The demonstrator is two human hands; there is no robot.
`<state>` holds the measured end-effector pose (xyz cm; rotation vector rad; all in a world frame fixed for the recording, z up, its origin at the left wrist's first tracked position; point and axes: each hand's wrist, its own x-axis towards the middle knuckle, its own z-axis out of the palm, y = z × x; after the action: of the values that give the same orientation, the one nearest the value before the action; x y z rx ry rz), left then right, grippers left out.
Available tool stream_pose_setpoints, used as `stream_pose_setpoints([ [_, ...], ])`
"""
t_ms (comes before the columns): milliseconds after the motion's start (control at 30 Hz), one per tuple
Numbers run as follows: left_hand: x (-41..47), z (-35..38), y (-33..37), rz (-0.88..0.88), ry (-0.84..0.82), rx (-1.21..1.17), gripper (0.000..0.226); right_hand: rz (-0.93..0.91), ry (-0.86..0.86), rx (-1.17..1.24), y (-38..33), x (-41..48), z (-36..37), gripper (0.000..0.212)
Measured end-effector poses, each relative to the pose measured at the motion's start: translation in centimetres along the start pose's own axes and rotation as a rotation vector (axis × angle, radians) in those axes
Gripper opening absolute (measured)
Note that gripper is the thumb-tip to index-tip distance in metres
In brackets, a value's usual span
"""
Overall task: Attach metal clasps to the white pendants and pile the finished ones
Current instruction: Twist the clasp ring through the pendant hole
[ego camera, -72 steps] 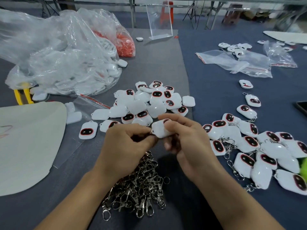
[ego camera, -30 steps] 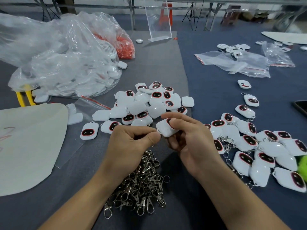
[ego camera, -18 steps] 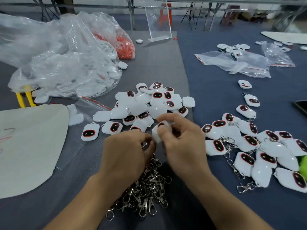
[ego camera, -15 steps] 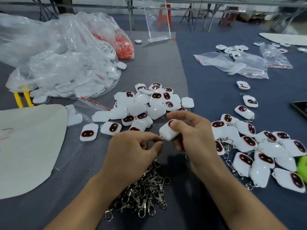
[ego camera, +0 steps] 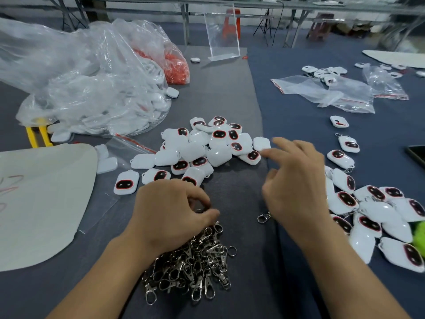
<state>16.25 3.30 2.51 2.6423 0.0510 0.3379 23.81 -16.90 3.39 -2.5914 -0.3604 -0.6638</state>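
A heap of white pendants [ego camera: 207,146] with dark red-rimmed faces lies in the middle of the table. To the right, a pile of pendants with clasps on them [ego camera: 368,215] spreads toward the edge. A heap of loose metal clasps [ego camera: 195,268] sits close to me. My left hand [ego camera: 170,212] rests on top of that heap, thumb and forefinger pinching a small metal clasp. My right hand [ego camera: 296,180] hovers blurred between the two pendant piles, fingers spread and holding nothing. A single clasp [ego camera: 264,217] shows beside its palm.
Large clear bags of white parts [ego camera: 92,88] and a bag of red parts [ego camera: 174,65] fill the back left. An acrylic stand [ego camera: 223,35] is behind. Zip bags [ego camera: 322,93] lie back right, a white sheet [ego camera: 34,203] at left, a phone [ego camera: 417,155] at the right edge.
My right hand has let go of the pendant it held and opened, moving right toward the finished pile. My left hand has dropped onto the clasp heap.
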Motion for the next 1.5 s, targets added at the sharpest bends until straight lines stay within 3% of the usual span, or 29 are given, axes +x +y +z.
stream_pose_setpoints([
  [67, 0.2, -0.4, -0.1, 0.023, -0.119, -0.032, 0.037, -0.099, -0.072, 0.067, -2.1, -0.5, 1.1, 0.064],
  [167, 0.7, -0.7, -0.5, 0.073, -0.238, -0.059, 0.039, -0.267, -0.404, 0.26, -4.5, -0.8, 2.7, 0.085],
  [233, 0.9, -0.8, -0.8, 0.09, -0.282, -0.116, 0.022, -0.375, -0.606, 0.31, -4.9, -0.5, 3.7, 0.08],
  [300, 1.1, -0.7, -1.2, 0.122, -0.281, -0.168, 0.014, -0.426, -0.677, 0.292, -4.5, -0.3, 4.6, 0.068],
  [567, 1.1, -0.2, -1.8, 0.047, -0.144, -0.425, 0.005, -0.308, -0.358, 0.364, -3.7, -1.1, 4.4, 0.016],
  [700, 1.4, -0.5, -1.8, -0.093, 0.001, -0.683, 0.017, 0.101, -0.235, 0.638, -2.9, -1.3, 3.5, 0.018],
  [867, 1.4, -0.4, -1.6, -0.187, 0.044, -0.904, 0.015, 0.657, -0.385, 1.352, -2.8, -0.4, 2.6, 0.028],
  [933, 1.2, -0.3, -1.6, -0.195, 0.04, -0.893, 0.015, 0.666, -0.478, 1.456, -2.8, -0.2, 2.4, 0.015],
  [1033, 1.1, -0.1, -1.3, -0.218, 0.067, -0.907, 0.015, 0.594, -0.563, 1.504, -2.9, -0.6, 2.4, 0.022],
  [1200, 1.2, -0.1, -0.8, -0.28, 0.09, -1.018, 0.004, 0.448, -0.6, 1.354, -3.9, -1.2, 2.4, 0.027],
  [1300, 1.2, 0.0, -0.8, -0.259, 0.055, -1.012, 0.009, 0.356, -0.617, 1.275, -4.2, -1.3, 2.4, 0.016],
  [1500, 1.2, 0.4, -1.4, -0.2, 0.046, -0.938, 0.016, 0.363, -0.587, 1.2, -4.3, -1.2, 2.6, 0.012],
])
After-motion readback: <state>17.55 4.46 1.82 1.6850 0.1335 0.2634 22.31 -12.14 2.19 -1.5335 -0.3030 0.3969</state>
